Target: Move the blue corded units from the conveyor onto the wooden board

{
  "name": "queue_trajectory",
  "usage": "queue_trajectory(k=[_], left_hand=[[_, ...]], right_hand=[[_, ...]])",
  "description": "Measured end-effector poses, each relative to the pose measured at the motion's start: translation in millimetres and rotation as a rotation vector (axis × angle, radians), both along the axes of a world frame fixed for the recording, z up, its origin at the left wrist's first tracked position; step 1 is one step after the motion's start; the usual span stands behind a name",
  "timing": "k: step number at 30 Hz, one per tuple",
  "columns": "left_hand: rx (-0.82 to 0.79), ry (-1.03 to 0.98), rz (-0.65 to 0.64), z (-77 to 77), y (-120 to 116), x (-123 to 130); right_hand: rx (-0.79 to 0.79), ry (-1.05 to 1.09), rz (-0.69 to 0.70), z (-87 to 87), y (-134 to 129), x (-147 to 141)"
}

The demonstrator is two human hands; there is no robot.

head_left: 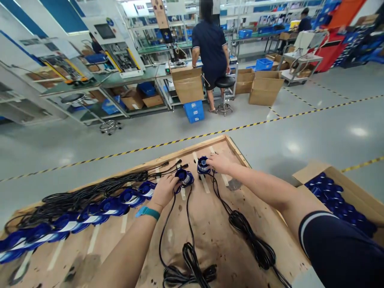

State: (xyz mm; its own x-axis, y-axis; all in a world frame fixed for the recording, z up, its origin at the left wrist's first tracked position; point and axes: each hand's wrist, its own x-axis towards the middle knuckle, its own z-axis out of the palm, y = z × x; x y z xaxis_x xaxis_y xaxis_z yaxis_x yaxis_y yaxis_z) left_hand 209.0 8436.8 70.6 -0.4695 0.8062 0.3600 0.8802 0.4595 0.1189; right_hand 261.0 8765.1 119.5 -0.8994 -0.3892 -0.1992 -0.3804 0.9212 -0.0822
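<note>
The left hand (164,191) has its fingers against the side of one blue unit (185,178), and the right hand (221,163) touches a second unit (203,165) just beyond; both units sit near the far corner of the board (222,256). The hands are apart, but blur and angle leave me unable to tell whether either truly grips. The near coil (210,274) and the right coil (240,223) are the likeliest trouble: a forearm snagging a cord could drag a unit askew, and the two cords could tangle if crossed. A careless push might also knock a unit against the raised wooden rail (207,144). The units are round, open-topped and glossy, seemingly plastic; the cords are smooth, black and springy-looking; the board is flat, stained wood with pale strips (205,184).
</note>
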Motion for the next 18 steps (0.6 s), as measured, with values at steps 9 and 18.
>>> queue_trajectory(k=[9, 18], left_hand=[[0.022, -0.154, 0.007, -36.9, -5.4, -19.7], [-0.08, -0.335, 0.065, -27.3, -9.9, -23.1]], right_hand=[[0.018, -0.036, -0.041, -17.7, 9.8, -6.2], [-0.342, 0.014, -0.608, 17.6, -83.5, 218.8]])
